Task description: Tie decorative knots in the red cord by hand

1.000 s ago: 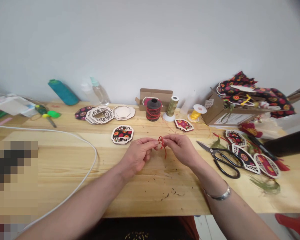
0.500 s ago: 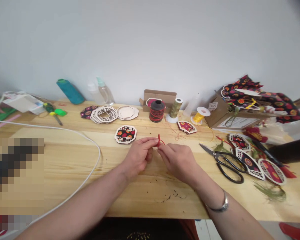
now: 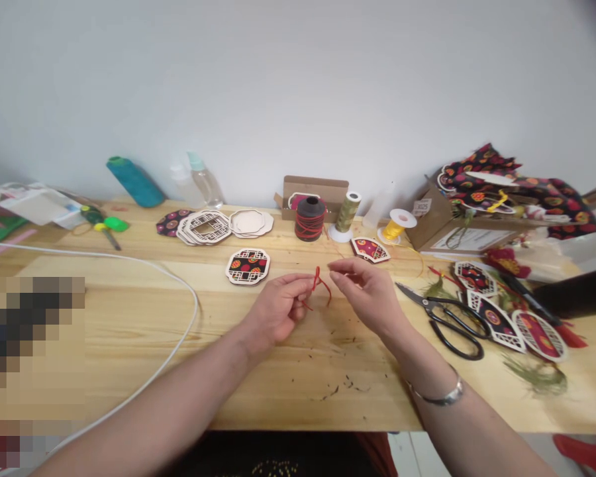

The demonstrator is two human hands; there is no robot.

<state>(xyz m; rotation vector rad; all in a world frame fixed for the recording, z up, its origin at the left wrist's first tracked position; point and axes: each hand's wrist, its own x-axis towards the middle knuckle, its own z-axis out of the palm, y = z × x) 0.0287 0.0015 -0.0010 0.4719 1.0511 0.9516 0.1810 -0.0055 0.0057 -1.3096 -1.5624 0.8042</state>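
Pinched in my left hand (image 3: pixel 284 306) is a short red cord (image 3: pixel 318 279), looped at the top with its loose ends hanging down. My right hand (image 3: pixel 365 291) is just to the right of the cord, apart from it, thumb and fingers parted with nothing between them. Left of my hands lies an octagonal coaster-like piece (image 3: pixel 247 266) with a pale lattice frame over dark floral fabric. Behind my hands stands a dark spool wound with red cord (image 3: pixel 310 220). A fan-shaped floral piece (image 3: pixel 369 250) lies behind my right hand.
Black-handled scissors (image 3: pixel 442 315) lie to the right, near several framed floral pieces (image 3: pixel 539 334). A cardboard box (image 3: pixel 471 232) heaped with fabric stands at the back right. Spools of green (image 3: pixel 346 215) and yellow thread (image 3: pixel 393 229) stand at the back. A white cable (image 3: pixel 195 298) curves across the left.
My right hand has let go of the red cord and moved right, its fingers opening. One cord end now hangs free. My left hand keeps its hold.
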